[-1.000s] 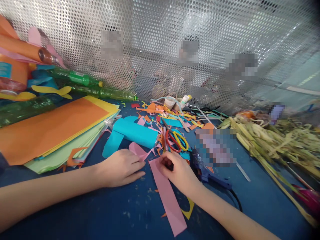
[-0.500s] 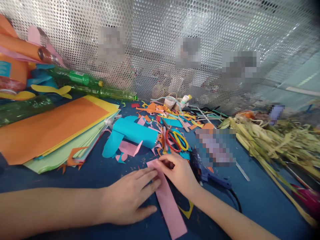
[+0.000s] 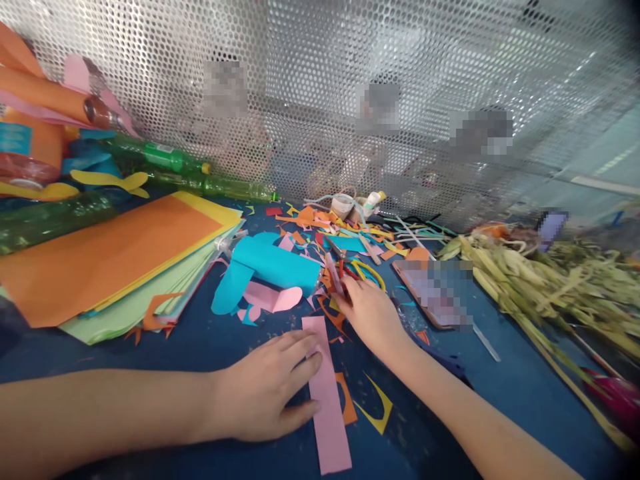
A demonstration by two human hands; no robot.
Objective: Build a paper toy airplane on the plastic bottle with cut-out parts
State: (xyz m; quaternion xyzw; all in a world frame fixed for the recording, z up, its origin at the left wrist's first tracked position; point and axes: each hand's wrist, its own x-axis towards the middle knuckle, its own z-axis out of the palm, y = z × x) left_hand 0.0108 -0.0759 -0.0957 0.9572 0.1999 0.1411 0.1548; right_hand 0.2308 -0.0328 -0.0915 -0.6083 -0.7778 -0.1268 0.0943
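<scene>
Head view: left hand [image 3: 270, 387] on a pink paper strip [image 3: 327, 413], right hand [image 3: 373, 310] at the scissors [image 3: 374, 271].
The left hand lies open, fingertips resting on the strip, which points toward the near edge of the tabletop [image 3: 240, 461]. Farther toward the far edge, the right hand's fingers curl at the scissors' handles; I can't tell whether they've closed on them.

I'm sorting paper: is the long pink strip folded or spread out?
Spread out: the pink paper strip lies flat on the table, fingers of the left hand overlapping its edge.
</scene>
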